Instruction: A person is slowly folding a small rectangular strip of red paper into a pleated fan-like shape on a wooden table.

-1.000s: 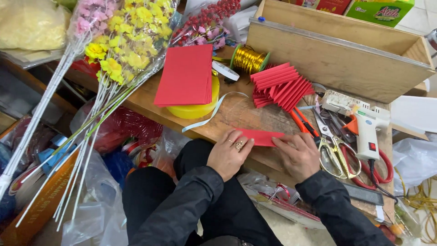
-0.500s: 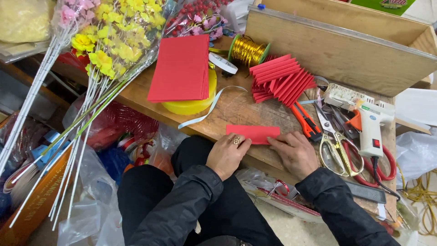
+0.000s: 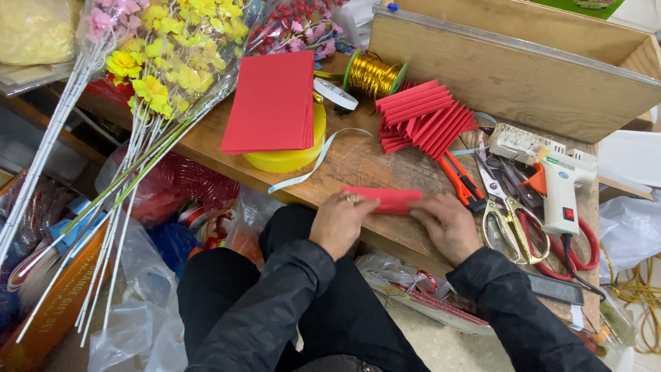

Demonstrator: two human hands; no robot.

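A red paper sheet (image 3: 383, 197) lies on the wooden table (image 3: 358, 162) near its front edge. My left hand (image 3: 339, 222) presses on its left end, fingers curled over the near edge. My right hand (image 3: 447, 224) holds its right end. The sheet's near edge is lifted and folded over toward the far side. A fan of folded red sheets (image 3: 421, 122) lies behind it, and a stack of flat red sheets (image 3: 272, 102) rests on a yellow round tub (image 3: 289, 157) at the left.
A white glue gun (image 3: 559, 193), gold and red scissors (image 3: 513, 224) and an orange cutter (image 3: 463, 182) lie right of my right hand. A gold wire spool (image 3: 372, 74), tape roll (image 3: 334, 94), wooden box (image 3: 523, 69) and artificial flowers (image 3: 162, 62) stand behind and left.
The red sheet lay flat half a second ago; both hands have since lifted its near edge and folded it over, so it looks narrower now.
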